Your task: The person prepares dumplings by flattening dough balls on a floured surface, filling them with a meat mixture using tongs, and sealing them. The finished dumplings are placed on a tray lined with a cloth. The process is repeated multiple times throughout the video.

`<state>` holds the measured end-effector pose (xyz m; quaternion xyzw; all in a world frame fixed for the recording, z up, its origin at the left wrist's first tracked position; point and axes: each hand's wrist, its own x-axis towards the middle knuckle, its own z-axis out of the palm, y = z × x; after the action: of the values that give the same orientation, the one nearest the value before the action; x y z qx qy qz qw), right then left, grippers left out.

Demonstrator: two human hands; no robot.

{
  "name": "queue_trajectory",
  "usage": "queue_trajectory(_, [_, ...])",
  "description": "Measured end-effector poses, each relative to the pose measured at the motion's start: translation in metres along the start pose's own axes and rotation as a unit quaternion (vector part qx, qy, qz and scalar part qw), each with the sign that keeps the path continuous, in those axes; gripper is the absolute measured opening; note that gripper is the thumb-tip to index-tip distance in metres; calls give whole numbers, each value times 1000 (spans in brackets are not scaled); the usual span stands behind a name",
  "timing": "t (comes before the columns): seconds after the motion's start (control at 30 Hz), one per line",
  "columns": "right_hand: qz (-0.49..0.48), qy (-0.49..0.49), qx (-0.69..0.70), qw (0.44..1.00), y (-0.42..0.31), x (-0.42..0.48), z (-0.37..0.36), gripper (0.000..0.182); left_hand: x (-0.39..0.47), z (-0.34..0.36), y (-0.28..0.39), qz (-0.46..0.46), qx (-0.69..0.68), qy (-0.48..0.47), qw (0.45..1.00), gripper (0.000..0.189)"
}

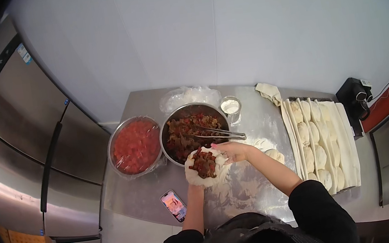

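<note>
A round of white dough (193, 177) heaped with dark red, chunky filling (205, 164) lies on my left hand (196, 188), most of which the dough hides. My right hand (234, 151) holds the dough's right edge, thumb on the upper side. Just beyond, a steel bowl (163, 146) contains more of the filling (178, 138). Metal tongs (226, 134) rest in that bowl, their handle end sticking out over its right rim. Under my right forearm, a pale piece of dough (275, 155) sits on the floured steel table (246, 196).
Left of the filling is a film-covered bowl of red chopped pieces (136, 146). A phone (174, 205) lies near the front edge. Behind are a plastic bag (189, 98) and a flour container (231, 107). At right, cloth folds (347, 144) separate rows of dough rounds (320, 156).
</note>
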<state>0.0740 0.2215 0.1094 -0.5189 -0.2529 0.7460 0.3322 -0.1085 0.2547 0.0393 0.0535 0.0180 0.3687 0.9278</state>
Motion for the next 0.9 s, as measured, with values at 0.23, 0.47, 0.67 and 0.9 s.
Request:
queue_trajectory(0.23, [-94, 29, 14, 995, -11, 34, -16, 24, 9, 9, 5, 15, 98, -20, 995, 42])
queue_trajectory(0.47, [-339, 161, -327, 867, -84, 46, 5, 20, 43, 60, 14, 2, 119, -30, 992, 44])
queue_trajectory(0.67, [-483, 196, -487, 701, -56, 33, 62, 22, 57, 33, 24, 61, 23, 9, 998, 32])
queue_trajectory(0.9, [-526, 239, -477, 662, -20, 14, 77, 44, 55, 11, 24, 64, -41, -49, 996, 32])
